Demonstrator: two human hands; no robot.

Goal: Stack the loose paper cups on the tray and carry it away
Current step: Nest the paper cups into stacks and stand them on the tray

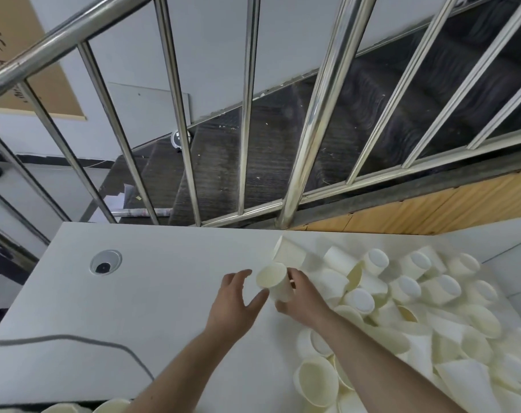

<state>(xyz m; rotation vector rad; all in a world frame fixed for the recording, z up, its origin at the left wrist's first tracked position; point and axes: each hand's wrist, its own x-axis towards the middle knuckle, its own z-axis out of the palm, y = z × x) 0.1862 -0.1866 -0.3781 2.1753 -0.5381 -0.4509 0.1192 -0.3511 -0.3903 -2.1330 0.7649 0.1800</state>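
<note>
Head view: right hand point(304, 296) grips one paper cup point(275, 281) from its right side, held just above the white table point(134, 293), mouth tilted up and left toward left hand point(237, 296). Left hand spread wide, empty, just beside cup's rim. Cup's long axis roughly along hand-to-hand line. Loose cup pile point(417, 308) right of both hands. No tray identifiable.

The table point(152, 293) has a flat white top. A round grey cable grommet point(105, 262) is set into the surface near the far left corner. A grey cable point(83, 338) lies across the near left area in a curve. A large pile of loose paper cups point(417, 308) covers the right side, most lying on their sides. More cup rims point(110, 406) show at the near edge.
</note>
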